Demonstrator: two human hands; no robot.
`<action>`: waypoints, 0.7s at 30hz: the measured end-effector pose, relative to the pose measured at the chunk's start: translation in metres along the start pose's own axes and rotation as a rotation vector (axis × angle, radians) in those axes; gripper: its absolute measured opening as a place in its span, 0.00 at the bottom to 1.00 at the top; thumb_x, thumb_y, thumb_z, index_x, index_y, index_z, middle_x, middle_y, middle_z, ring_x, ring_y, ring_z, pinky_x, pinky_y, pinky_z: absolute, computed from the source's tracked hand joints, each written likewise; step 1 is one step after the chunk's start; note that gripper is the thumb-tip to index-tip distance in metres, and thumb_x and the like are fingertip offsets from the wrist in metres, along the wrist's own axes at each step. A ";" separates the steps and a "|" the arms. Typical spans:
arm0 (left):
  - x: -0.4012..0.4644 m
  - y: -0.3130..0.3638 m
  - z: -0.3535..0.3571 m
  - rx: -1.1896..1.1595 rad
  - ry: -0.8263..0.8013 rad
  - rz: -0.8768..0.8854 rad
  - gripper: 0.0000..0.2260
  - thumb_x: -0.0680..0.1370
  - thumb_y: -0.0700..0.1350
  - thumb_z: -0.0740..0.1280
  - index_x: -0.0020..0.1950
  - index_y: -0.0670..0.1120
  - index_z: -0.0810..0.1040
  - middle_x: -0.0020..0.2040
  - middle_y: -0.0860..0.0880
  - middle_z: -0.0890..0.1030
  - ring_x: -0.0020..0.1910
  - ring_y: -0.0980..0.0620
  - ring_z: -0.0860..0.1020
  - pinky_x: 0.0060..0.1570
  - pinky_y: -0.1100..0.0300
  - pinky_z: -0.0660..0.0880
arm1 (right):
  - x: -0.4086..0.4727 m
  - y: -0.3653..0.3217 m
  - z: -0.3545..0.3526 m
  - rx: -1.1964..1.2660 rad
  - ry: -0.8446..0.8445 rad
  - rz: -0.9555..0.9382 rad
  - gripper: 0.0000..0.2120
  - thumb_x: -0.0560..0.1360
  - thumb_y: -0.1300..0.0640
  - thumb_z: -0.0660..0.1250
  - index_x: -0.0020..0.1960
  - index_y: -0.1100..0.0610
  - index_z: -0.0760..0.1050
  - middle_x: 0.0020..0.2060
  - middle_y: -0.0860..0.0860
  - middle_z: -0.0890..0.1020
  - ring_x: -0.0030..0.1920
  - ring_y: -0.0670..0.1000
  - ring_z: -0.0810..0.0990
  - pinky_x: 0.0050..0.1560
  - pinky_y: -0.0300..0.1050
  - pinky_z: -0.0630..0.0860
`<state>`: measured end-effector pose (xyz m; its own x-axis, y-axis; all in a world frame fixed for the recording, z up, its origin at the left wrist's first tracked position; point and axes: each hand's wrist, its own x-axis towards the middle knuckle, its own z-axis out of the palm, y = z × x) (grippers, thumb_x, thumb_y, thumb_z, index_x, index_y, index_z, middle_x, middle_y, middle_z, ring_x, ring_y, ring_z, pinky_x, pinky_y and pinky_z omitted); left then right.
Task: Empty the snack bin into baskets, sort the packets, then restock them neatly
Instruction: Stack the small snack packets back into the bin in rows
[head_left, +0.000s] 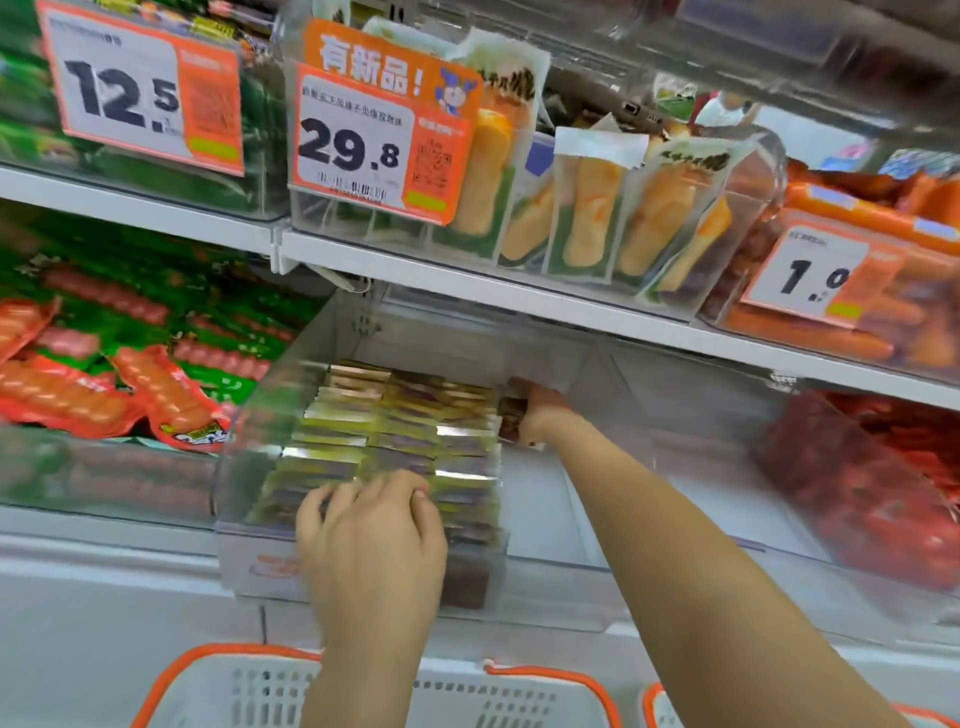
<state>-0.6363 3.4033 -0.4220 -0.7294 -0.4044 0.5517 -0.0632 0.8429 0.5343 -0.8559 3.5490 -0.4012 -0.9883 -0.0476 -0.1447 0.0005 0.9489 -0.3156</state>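
Nearest to me, along the bottom edge, sit two white perforated plastic baskets with orange rims: one basket (452, 691) directly below the hands, and a corner of a second basket (662, 706) to its right.

Above them I see a clear plastic snack bin (550, 597) on the lower white shelf. Its left part is packed with rows of small flat packets in yellow-green and brown wrappers (395, 426), standing on edge in neat files from front to back. The right part of the bin shows its bare white floor.

My left hand (374, 540) rests on the front rows of packets, fingers bent over their top edges; I cannot tell whether it is pinching any packet or only pressing on them. My right hand (535, 415) reaches deep into the bin, at the right end of the rear rows, with its fingers curled round a few dark brown packets (511, 415).

Left of the bin lies a heap of green and red sausage packs (130, 364). On the shelf above stands a clear bin of pale yellow-orange snack pouches (587, 218), fronted by an orange price tag reading 29.8 (379, 130). Further tags read 12.5 (140, 83) and 1.0 (815, 275), the latter on a bin of orange sausages (857, 332). A bin of red packets (872, 493) sits at the lower right.
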 end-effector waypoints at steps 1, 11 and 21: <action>0.000 -0.001 0.000 -0.013 0.001 0.002 0.09 0.71 0.45 0.62 0.38 0.52 0.81 0.30 0.54 0.78 0.33 0.50 0.76 0.49 0.55 0.62 | 0.003 0.000 0.002 0.028 0.021 0.021 0.37 0.70 0.61 0.71 0.75 0.51 0.61 0.69 0.52 0.71 0.65 0.55 0.73 0.64 0.45 0.73; -0.003 0.000 0.001 -0.061 -0.004 -0.003 0.08 0.71 0.44 0.63 0.38 0.51 0.81 0.31 0.55 0.79 0.32 0.50 0.74 0.43 0.55 0.59 | 0.011 -0.010 0.017 0.798 0.310 0.403 0.25 0.74 0.57 0.67 0.67 0.64 0.65 0.53 0.58 0.77 0.52 0.57 0.80 0.50 0.49 0.79; -0.005 -0.001 0.001 -0.088 0.004 0.015 0.07 0.72 0.45 0.63 0.38 0.51 0.82 0.30 0.56 0.78 0.31 0.54 0.70 0.44 0.58 0.58 | -0.003 0.005 0.018 1.038 0.055 0.261 0.19 0.75 0.71 0.62 0.65 0.65 0.71 0.57 0.60 0.78 0.42 0.52 0.76 0.41 0.43 0.78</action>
<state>-0.6335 3.4045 -0.4257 -0.7271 -0.3933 0.5627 0.0083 0.8145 0.5800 -0.8500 3.5488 -0.4192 -0.9444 0.1568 -0.2890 0.3166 0.1967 -0.9280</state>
